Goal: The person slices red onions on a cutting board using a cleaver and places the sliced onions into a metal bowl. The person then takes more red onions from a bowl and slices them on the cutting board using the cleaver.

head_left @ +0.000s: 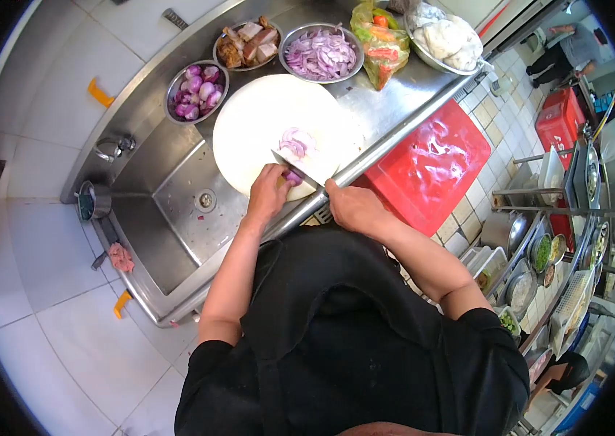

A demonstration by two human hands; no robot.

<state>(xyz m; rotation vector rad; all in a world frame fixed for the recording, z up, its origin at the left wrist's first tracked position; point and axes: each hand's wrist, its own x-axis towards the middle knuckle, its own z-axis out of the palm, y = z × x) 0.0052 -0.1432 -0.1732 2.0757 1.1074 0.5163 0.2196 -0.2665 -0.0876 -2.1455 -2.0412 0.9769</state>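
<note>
My right hand [355, 208] is closed round the handle of a knife [297, 170], its blade reaching left over the round white cutting board [249, 120]. With bent fingers, my left hand [270, 190] presses a purple onion piece [292, 177] against the board, right beside the blade. Beyond the blade lies a small pile of onion slices [296, 142]. Behind the board stand a bowl of peeled purple onions [198, 92] and a bowl of sliced onion [322, 54].
A sink basin [169, 211] lies left of the board. Further back are a bowl of meat chunks [251, 43], a bag of vegetables [380, 43] and a bowl of pale food [447, 40]. A red crate lid [431, 163] and shelves [562, 211] stand right; another person [573, 51] is far off.
</note>
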